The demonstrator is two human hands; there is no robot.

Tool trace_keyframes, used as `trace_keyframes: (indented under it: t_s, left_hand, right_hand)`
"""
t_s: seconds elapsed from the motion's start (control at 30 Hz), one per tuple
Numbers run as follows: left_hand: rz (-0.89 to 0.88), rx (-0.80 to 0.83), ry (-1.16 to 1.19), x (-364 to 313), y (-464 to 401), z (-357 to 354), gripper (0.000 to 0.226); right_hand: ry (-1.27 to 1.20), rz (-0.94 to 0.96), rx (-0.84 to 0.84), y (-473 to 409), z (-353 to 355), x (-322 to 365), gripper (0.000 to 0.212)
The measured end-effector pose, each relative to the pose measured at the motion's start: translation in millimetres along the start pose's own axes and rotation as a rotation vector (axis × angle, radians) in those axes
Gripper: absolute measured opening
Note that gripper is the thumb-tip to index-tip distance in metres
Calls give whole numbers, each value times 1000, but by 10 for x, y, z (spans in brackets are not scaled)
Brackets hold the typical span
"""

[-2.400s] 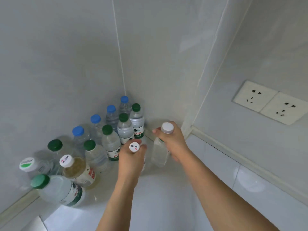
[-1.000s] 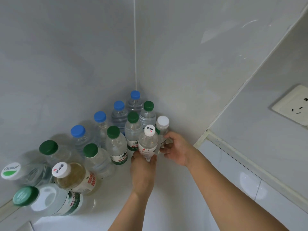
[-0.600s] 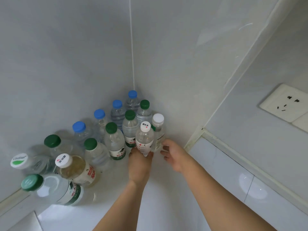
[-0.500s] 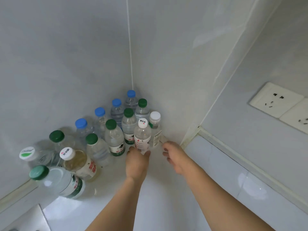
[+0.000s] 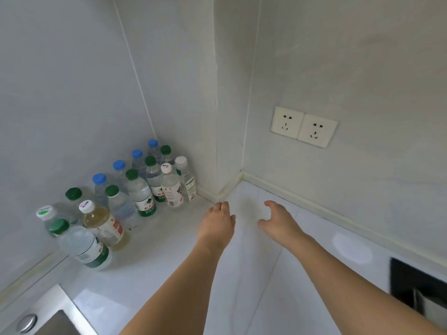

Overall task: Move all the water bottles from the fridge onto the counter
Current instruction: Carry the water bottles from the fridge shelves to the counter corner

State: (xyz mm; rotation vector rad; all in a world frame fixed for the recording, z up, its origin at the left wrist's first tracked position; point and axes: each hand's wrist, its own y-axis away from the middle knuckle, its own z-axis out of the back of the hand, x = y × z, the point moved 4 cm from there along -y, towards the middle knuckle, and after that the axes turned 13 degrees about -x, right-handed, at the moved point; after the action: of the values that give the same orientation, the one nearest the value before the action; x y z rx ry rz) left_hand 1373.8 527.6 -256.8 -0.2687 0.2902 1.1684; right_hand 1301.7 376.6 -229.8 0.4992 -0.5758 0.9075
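Nearest, bottom left: corner of a steel sink (image 5: 46, 317). Both forearms reached out over the white table (image 5: 150, 269). Left hand (image 5: 217, 222) empty, fingers loosely extended, above the table just right of the bottles. Right hand (image 5: 278, 220) empty too, fingers loosely curled, holding nothing. Neither hand touched a bottle.

Step, as I judge it: a drop-off finished, hands free, so the next move likely calls for a trip to the fridge for more, if any remain. Fridge not in view, so count left unknown.

Bottles (image 5: 135, 189) stood upright in tight rows in the table's left corner, along the left wall. Front: a large green-capped bottle (image 5: 82, 245) and a yellowish drink with a white cap (image 5: 102, 224). Middle: clear bottles with green caps. Rear row: blue caps. Right end: two white-capped bottles (image 5: 171, 187), side by side, nearest the hands. All capped, clear plastic, mostly full-looking.

Farther back, right wall: double wall socket (image 5: 303, 126).
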Motion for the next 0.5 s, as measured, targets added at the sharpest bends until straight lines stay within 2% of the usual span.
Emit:
trace_keyframes:
  t_s: [0.17,0.5]
  left_hand:
    - [-228,26,-22,-792,207,-64,49]
    - [-645,121,-4,-2759,965,-635,50]
  right_hand:
    - [89,-21,-53,361,574,-577,66]
    - [24,-267,-282,1471,1842,-2011,60]
